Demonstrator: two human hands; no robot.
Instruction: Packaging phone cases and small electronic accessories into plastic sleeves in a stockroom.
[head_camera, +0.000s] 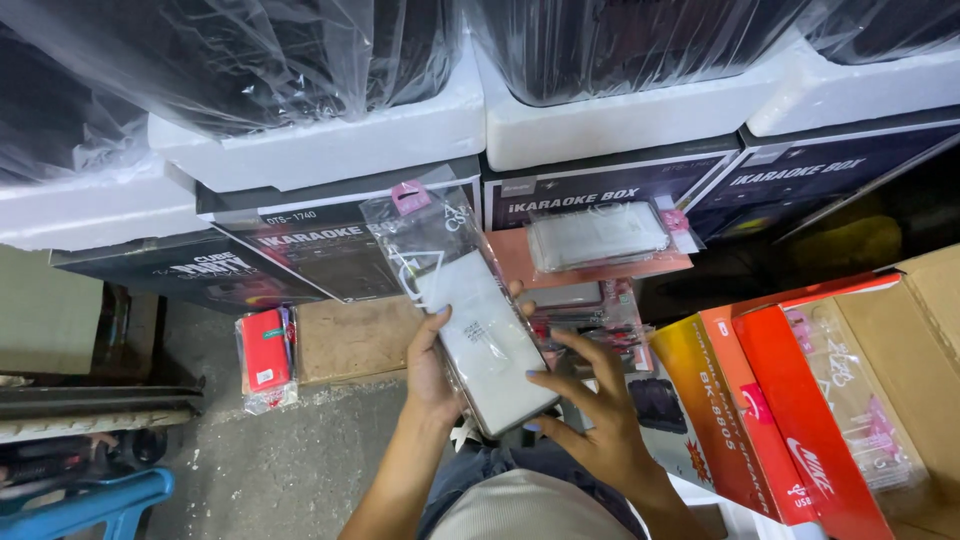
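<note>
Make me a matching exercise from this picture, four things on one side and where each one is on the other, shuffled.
Things:
1. clear packet with a white insert
2. small red packet
3. clear phone case
4. orange and red boxes

Places:
A. lying on the concrete floor, left of the hands
B. standing at the right, beside a cardboard carton
C. held between the left hand and the right hand
D. resting on a pinkish card above the hands

Pairs: 1-C, 2-A, 3-D, 4-B
</note>
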